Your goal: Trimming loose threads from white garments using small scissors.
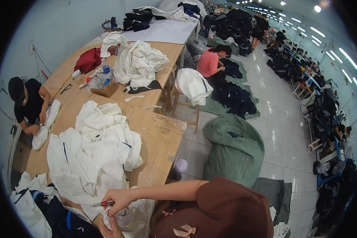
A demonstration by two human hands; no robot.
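The right hand [119, 198] curls closed around a slim metal tool with a reddish handle [103, 204]. Below it, the left hand [111, 228], partly cut off by the lower edge, pinches a soft white fabric piece [138, 217] near the wearer's body. Just beyond, a heaped pile of white cloth garments [89, 162] covers part of the light-brown wooden surface [156, 144].

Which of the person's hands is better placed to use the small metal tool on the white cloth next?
Probably the right: the right hand already grips the small metal tool, close to the white cloth. The left hand, just below, seems to be holding that cloth.
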